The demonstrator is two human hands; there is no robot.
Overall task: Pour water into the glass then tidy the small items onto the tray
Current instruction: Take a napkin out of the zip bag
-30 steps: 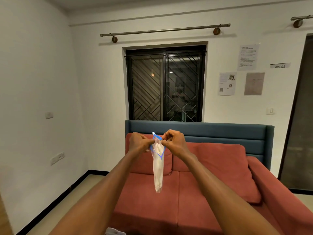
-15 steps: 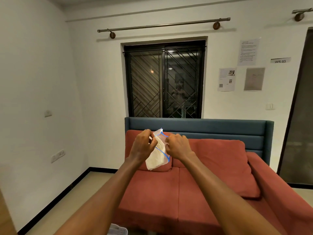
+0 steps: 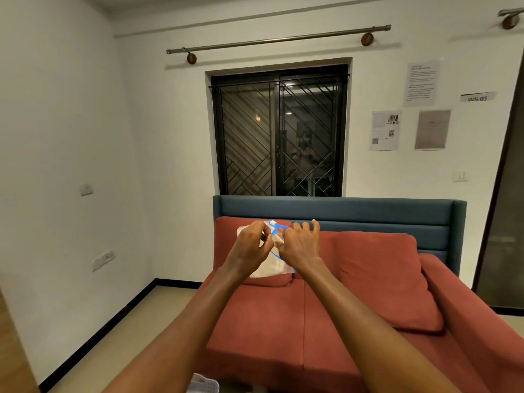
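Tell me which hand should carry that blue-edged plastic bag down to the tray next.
Left, probably. The left hand looks closed on the plastic bag, fingers curled against it. The right hand has fingers splayed, seemingly just pinching the blue edge. No tray is in view.

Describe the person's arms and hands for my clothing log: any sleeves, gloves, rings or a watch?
Both forearms are bare as far as the frame shows, with no sleeves in view. The left hand and right hand wear no gloves, and no watch or wristband shows. Rings are too small to tell.

arms: both bare, no sleeves | hands: left hand [image 3: 251, 246], right hand [image 3: 300, 246] ungloved
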